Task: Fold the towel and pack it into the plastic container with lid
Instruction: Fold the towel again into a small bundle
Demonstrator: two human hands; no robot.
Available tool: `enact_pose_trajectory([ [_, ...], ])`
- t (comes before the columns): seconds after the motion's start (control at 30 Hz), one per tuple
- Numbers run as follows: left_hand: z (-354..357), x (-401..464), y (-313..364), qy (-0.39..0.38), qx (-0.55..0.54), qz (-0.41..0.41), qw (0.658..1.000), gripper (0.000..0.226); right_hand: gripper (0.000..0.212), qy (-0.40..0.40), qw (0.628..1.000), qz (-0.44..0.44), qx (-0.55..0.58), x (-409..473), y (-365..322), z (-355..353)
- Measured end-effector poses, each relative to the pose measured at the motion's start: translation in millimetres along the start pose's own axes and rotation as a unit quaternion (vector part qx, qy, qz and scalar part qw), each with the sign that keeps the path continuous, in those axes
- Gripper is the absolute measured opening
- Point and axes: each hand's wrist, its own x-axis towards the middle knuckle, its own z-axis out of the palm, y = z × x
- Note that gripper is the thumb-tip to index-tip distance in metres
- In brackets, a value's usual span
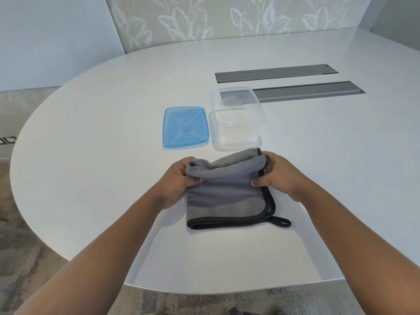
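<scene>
A grey towel (pixel 227 196) with a black hem and a small hanging loop lies partly folded on the white table, near its front edge. My left hand (pixel 179 180) pinches the towel's far left corner, and my right hand (pixel 277 176) pinches the far right corner. Both hold the far edge lifted and curled toward me. Just beyond the towel stands the clear plastic container (pixel 236 123), open and with nothing in it. Its blue lid (pixel 185 128) lies flat on the table to the left of the container.
The round white table (pixel 91 155) has two long grey cable hatches (pixel 295 80) set into it behind the container. A patterned wall panel stands at the back. Floor shows beyond the table's left and near edges.
</scene>
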Motion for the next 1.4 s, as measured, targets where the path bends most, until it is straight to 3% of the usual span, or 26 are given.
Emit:
enact_pose_trajectory([
  [0.13, -5.8, -8.5, 1.1, -0.033, 0.070, -0.001, 0.997, 0.046, 0.041, -0.001, 0.998, -0.065, -0.006, -11.0, 2.6, 3.7],
  [0.23, -6.4, -12.3, 1.8, 0.009, 0.192, 0.044, 0.980, 0.029, 0.026, -0.002, 0.994, -0.110, -0.021, -17.9, 3.9, 5.2],
  [0.37, -3.6, -16.6, -4.1, 0.054, 0.299, 0.131, 0.944, 0.031, 0.039, -0.034, 0.993, -0.115, 0.005, -18.5, 9.1, 4.4],
  [0.5, -0.5, -21.7, -11.3, 0.032, 0.406, 0.229, 0.884, 0.045, 0.054, -0.040, 0.992, -0.115, 0.012, -15.7, 17.0, 1.2],
  [0.67, 2.8, -26.6, -15.9, 0.017, 0.550, 0.346, 0.760, 0.007, 0.042, -0.038, 0.993, -0.107, 0.027, -14.5, 20.6, 1.1],
  [0.73, 4.3, -26.7, -14.4, 0.020, 0.562, 0.336, 0.755, 0.012, 0.043, -0.024, 0.994, -0.107, -0.023, -14.8, 20.8, -1.7],
  [0.8, 3.5, -27.6, -12.7, 0.007, 0.562, 0.309, 0.767, 0.032, 0.046, -0.023, 0.991, -0.101, -0.081, -16.9, 19.4, -7.1],
  [0.9, 0.5, -31.6, -9.4, -0.029, 0.551, 0.269, 0.789, 0.056, 0.068, -0.036, 0.977, -0.124, -0.170, -24.3, 15.1, -10.2],
  [1.03, 4.0, -35.5, -7.1, -0.059, 0.541, 0.262, 0.797, 0.062, 0.084, -0.020, 0.967, -0.182, -0.179, -29.8, 16.0, -4.4],
  [1.13, 1.1, -32.7, -13.5, -0.041, 0.561, 0.277, 0.779, 0.060, 0.088, 0.032, 0.956, -0.220, -0.189, -26.2, 19.0, -0.6],
  [1.23, -0.3, -33.8, -18.0, -0.002, 0.613, 0.308, 0.728, 0.064, 0.082, 0.078, 0.951, -0.228, -0.193, -23.7, 21.0, 1.4],
  [1.3, 2.4, -35.9, -19.1, 0.017, 0.632, 0.336, 0.698, 0.059, 0.083, 0.077, 0.955, -0.207, -0.198, -26.0, 19.7, 2.6],
  [1.4, 6.4, -37.2, -19.7, 0.029, 0.632, 0.348, 0.692, 0.051, 0.075, 0.044, 0.978, -0.142, -0.145, -31.3, 13.5, 1.9],
])
